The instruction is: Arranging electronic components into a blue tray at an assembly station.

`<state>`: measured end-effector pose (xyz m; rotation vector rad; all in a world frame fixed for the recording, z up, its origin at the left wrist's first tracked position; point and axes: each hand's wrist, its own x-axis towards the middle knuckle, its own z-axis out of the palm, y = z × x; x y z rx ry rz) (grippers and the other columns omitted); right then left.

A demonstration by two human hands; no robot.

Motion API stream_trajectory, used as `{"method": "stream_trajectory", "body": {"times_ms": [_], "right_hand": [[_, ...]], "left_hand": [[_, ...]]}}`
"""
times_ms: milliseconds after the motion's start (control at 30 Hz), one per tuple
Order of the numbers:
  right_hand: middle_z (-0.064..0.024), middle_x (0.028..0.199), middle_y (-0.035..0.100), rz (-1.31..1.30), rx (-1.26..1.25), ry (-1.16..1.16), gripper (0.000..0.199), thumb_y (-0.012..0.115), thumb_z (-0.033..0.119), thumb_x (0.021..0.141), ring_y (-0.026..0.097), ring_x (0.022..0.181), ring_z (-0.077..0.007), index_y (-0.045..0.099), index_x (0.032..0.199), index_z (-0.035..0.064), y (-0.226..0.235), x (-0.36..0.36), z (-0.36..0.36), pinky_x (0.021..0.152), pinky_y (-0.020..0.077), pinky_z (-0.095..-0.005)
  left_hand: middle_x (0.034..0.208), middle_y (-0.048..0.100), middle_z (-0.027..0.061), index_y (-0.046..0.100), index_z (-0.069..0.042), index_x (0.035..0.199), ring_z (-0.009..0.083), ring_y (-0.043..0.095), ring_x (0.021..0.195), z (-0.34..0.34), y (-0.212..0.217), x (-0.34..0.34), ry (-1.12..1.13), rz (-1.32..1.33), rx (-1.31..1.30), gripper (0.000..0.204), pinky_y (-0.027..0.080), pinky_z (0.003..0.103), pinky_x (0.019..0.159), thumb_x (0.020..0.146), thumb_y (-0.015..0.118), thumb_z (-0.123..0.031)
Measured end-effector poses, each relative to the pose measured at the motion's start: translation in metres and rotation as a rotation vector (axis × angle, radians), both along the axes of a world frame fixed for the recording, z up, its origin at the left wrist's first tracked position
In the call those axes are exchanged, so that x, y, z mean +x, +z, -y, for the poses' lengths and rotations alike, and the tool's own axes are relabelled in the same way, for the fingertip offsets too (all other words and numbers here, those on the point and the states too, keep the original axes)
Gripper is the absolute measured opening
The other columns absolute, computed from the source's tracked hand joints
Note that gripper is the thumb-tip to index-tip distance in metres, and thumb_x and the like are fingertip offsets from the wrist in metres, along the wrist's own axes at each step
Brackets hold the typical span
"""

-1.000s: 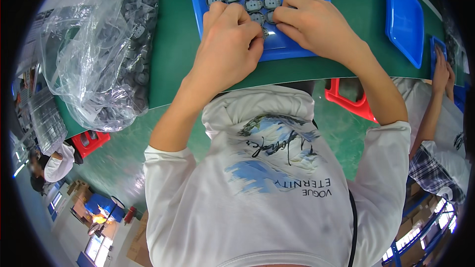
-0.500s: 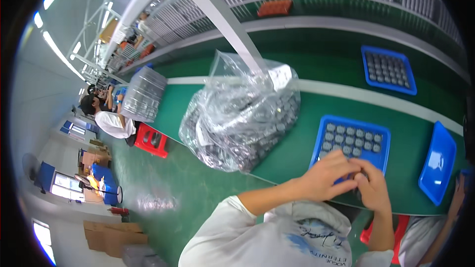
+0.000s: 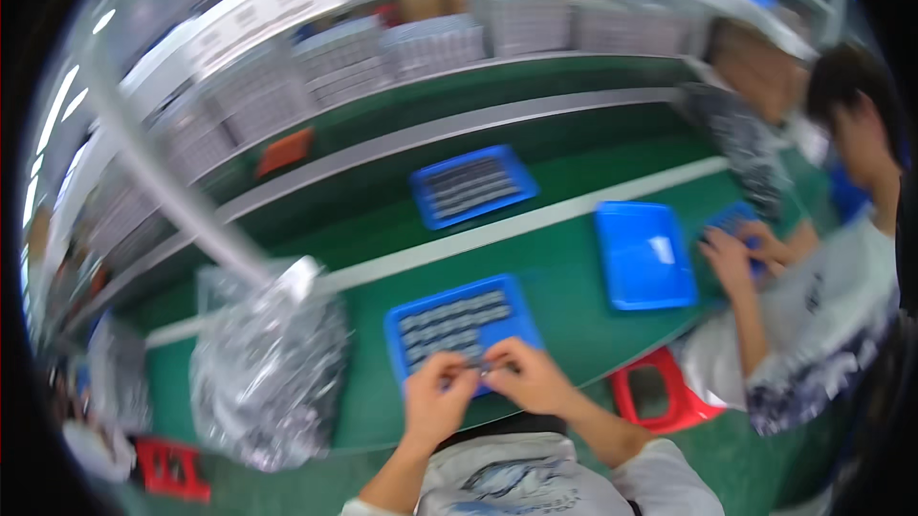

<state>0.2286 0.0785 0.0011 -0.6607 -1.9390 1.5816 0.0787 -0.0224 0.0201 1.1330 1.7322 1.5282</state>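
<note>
My left hand and my right hand meet over the near edge of a blue tray. The fingers of both are pinched around a small dark part, blurred and mostly covered by the fingertips. Rows of small grey parts fill much of the tray, while its near right portion shows bare blue. To the left of the tray stands a large clear plastic bag full of similar grey pieces.
A second blue tray with grey parts lies farther back. Another blue tray sits to the right. Beyond it a co-worker's hands handle a blue tray. A red stool stands by the table's front edge; a pale post rises at left.
My view has swung to the right, bringing the co-worker into sight and shifting the bag leftward. Both hands stay together at the tray's near edge.
</note>
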Motion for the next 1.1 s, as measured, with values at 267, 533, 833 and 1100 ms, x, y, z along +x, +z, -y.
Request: {"method": "stream_trajectory", "body": {"times_ms": [267, 533, 833, 1100], "right_hand": [[-0.0078, 0.095, 0.068, 0.105, 0.031, 0.081, 0.031, 0.069, 0.026, 0.092, 0.063, 0.087, -0.0136, 0.061, 0.111, 0.0026, 0.017, 0.019, 0.002, 0.079, 0.0498, -0.0305], [-0.0079, 0.091, 0.065, 0.037, 0.473, 0.259, 0.027, 0.071, 0.02, 0.09, 0.066, 0.079, -0.0211, 0.063, 0.11, 0.0039, 0.024, 0.007, -0.004, 0.069, 0.0515, -0.0339], [-0.0064, 0.084, 0.058, 0.032, 0.84, 0.363, 0.006, 0.068, 0.013, 0.086, 0.062, 0.07, -0.023, 0.065, 0.09, 0.0089, 0.031, -0.017, -0.003, 0.056, 0.0511, -0.0336], [-0.0083, 0.082, 0.061, 0.232, 0.887, 0.305, 0.009, 0.072, 0.007, 0.078, 0.062, 0.07, -0.0253, 0.069, 0.087, 0.0071, 0.05, 0.01, -0.037, 0.058, 0.0506, -0.0365]], "left_hand": [[0.086, 0.068, 0.0061, 0.067, 0.004, 0.095, 0.0111, 0.062, 0.078, -0.001, -0.009, 0.011, -0.045, -0.14, 0.149, 0.013, 0.049, 0.025, 0.069, 0.083, 0.068, 0.0], [0.078, 0.066, 0.0078, 0.059, 0.002, 0.108, 0.0116, 0.06, 0.066, 0.01, -0.019, -0.004, -0.088, 0.415, 0.117, 0.026, 0.047, 0.024, 0.06, 0.084, 0.067, 0.002], [0.077, 0.062, 0.0048, 0.058, 0.002, 0.104, 0.0116, 0.059, 0.066, 0.035, -0.025, -0.015, -0.058, 0.557, 0.11, 0.02, 0.05, 0.025, 0.061, 0.088, 0.066, -0.007], [0.085, 0.064, 0.0041, 0.063, 0.003, 0.11, 0.0086, 0.06, 0.076, 0.047, -0.018, -0.043, 0.226, 0.243, 0.258, 0.02, 0.047, 0.022, 0.066, 0.092, 0.065, -0.006]]}}
